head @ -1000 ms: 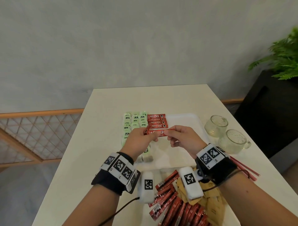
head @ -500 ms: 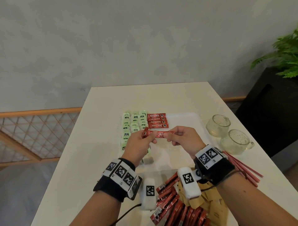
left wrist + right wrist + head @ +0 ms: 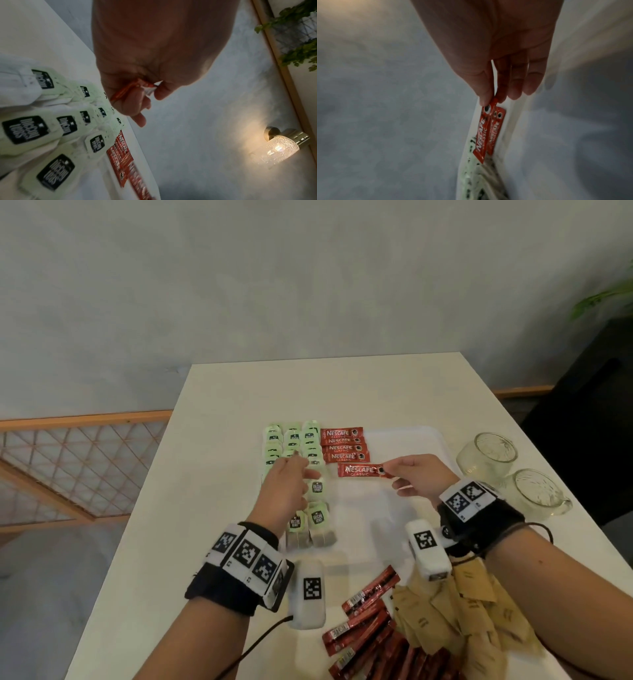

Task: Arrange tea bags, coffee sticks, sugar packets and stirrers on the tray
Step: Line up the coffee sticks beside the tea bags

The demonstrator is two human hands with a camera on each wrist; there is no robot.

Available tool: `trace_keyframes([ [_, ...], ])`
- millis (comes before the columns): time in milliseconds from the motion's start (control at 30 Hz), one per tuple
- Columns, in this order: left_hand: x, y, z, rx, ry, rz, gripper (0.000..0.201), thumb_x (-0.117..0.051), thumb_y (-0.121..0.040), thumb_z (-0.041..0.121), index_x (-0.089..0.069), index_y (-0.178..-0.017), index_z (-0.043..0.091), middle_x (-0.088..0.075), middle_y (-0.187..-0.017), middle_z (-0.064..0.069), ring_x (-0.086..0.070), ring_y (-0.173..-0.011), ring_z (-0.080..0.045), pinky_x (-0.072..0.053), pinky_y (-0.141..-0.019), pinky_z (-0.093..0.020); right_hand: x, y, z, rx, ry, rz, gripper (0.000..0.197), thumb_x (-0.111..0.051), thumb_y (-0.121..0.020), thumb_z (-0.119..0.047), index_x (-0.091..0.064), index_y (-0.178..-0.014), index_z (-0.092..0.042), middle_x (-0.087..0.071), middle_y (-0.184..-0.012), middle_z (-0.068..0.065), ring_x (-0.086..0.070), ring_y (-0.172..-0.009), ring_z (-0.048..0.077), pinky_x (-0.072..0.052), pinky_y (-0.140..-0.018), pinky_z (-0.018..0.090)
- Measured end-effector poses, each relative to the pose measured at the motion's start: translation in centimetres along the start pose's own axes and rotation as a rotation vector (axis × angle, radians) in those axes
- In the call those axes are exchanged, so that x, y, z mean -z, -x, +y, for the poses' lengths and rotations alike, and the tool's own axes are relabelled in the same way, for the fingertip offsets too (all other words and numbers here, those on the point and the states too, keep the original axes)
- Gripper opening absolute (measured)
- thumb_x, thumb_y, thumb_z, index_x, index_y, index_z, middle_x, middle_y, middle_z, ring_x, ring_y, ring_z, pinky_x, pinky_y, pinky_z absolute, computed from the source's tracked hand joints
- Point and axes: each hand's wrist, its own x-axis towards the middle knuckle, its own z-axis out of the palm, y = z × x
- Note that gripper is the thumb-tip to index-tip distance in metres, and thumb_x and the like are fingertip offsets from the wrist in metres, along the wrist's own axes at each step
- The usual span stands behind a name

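Several tea bags hidden under left hand

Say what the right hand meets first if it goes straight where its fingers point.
Probably the left hand above the tea bags, touched first by the held Nescafe stick; relative height is unclear.

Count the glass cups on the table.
2. The far glass cup stands on the table just right of the tray. The near glass cup, which has a handle, stands beside it, closer to the person. None appears hidden.
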Motion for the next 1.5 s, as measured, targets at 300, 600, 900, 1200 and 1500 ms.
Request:
trace_keyframes([
  [300, 1.5, -0.4, 0.3, -0.077, -0.036, -0.092, 0.029, -0.039, -0.105, 0.034, -0.066, -0.109, 0.023, -0.074, -0.093, -0.007, -0.058, -0.052, -0.013, -0.044, -0.043, -0.024, -1.8, -4.6, 1.6, -0.049, 0.247, 0.134, 0.016, -0.072, -0.085, -0.019, -0.068, -0.098, -0.011, -0.064, -0.079, 0.005, -0.056, -0.062, 0.018, -0.055, -0.067, 0.036],
  [600, 2.0, -1.4, -0.8, 0.049, -0.091, -0.039, 0.017, -0.047, -0.099, 0.021, -0.058, -0.106, 0.01, -0.074, -0.075, -0.004, -0.035, -0.04, -0.012, -0.027, -0.041, -0.022, -3.8, -6.7, 0.5, -0.02, 0.363, 0.226, 0.028, -0.078, -0.078, -0.028, -0.05, -0.08, -0.025, -0.066, -0.095, 0.004, -0.062, -0.08, 0.021, -0.056, -0.08, 0.039],
  [900, 2.5, -1.1, -1.0, 0.048, -0.114, -0.116, 0.021, -0.043, -0.099, 0.013, -0.063, -0.102, 0.007, -0.074, -0.084, -0.003, -0.052, -0.054, -0.012, -0.04, -0.042, -0.024, -4.4, -7.7, -0.2, 0.005, 0.402, 0.213, 0.025, -0.075, -0.082, -0.026, -0.049, -0.079, -0.025, -0.064, -0.093, 0.003, -0.058, -0.077, 0.02, -0.053, -0.077, 0.035],
  [1200, 2.2, -0.1, -0.8, -0.063, -0.171, -0.249, 0.018, -0.054, -0.1, 0.021, -0.064, -0.094, 0.007, -0.076, -0.082, -0.006, -0.046, -0.043, -0.009, -0.038, -0.04, -0.019, -3.6, -3.2, -2.2, 0.145, 0.275, 0.13, 0.03, -0.067, -0.083, -0.049, -0.064, -0.09, -0.02, -0.069, -0.091, 0.0, -0.065, -0.081, 0.018, -0.054, -0.08, 0.036],
  [1500, 0.1, 1.7, 0.0, -0.119, -0.19, -0.255, 0.018, -0.066, -0.092, 0.028, -0.07, -0.096, 0.011, -0.075, -0.079, -0.002, -0.04, -0.049, -0.009, -0.034, -0.044, -0.018, -3.6, 4.3, -3.4, 0.343, 0.086, -0.146, 0.007, -0.072, -0.084, -0.022, -0.071, -0.085, -0.016, -0.066, -0.076, 0.002, -0.061, -0.066, 0.011, -0.052, -0.073, 0.029],
])
